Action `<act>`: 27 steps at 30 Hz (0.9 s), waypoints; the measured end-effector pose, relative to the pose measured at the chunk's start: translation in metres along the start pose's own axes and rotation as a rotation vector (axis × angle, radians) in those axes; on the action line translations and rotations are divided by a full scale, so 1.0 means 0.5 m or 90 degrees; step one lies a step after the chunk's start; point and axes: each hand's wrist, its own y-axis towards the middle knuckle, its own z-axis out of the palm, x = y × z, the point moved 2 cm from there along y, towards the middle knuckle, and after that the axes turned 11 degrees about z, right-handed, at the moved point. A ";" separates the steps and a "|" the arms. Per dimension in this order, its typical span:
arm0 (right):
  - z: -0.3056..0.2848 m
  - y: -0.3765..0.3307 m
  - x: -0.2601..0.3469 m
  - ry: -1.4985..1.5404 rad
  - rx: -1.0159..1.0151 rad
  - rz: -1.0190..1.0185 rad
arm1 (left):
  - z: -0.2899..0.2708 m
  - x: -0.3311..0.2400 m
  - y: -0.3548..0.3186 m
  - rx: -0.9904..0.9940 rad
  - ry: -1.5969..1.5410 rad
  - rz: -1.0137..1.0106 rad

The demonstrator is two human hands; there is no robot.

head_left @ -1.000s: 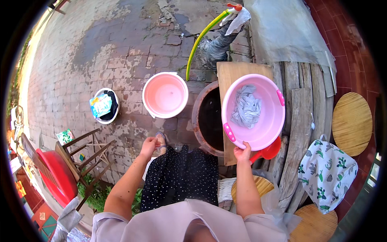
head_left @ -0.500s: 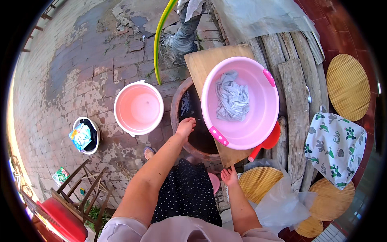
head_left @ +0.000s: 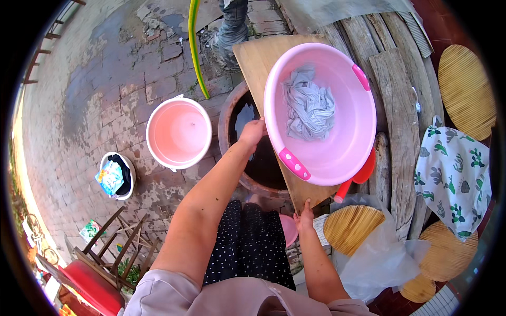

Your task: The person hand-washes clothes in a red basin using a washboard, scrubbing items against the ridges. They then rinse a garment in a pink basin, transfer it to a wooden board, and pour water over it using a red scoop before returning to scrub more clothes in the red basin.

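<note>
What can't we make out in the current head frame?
All head view:
Left hand: fingertips lost where it meets the edges of the wooden board and pink basin; grip unclear.
Round vat: right part covered by the board.
Red ladle: bowl partly hidden by the basin.
Yellow-green hose: cut off by the top edge.
White bucket: inside hidden by packet and dark cloth.

Pale wooden board (head_left: pixel 257 59), round pink basin (head_left: pixel 354 131) on it

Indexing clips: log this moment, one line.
left hand: at tan wooden board edge; right hand: at near corner; round pink plastic basin: on board, crumpled grey cloth inside
</note>
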 end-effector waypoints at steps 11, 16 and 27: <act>-0.005 -0.076 -0.231 -0.098 0.077 0.050 | -0.188 0.050 -0.163 -0.067 -0.210 -0.018; 0.024 -0.020 -0.298 -0.071 0.130 0.104 | -0.224 0.006 -0.184 -0.089 -0.307 -0.029; 0.031 -0.206 -0.290 -0.184 0.270 0.254 | -0.468 0.061 -0.329 -0.202 0.127 -0.115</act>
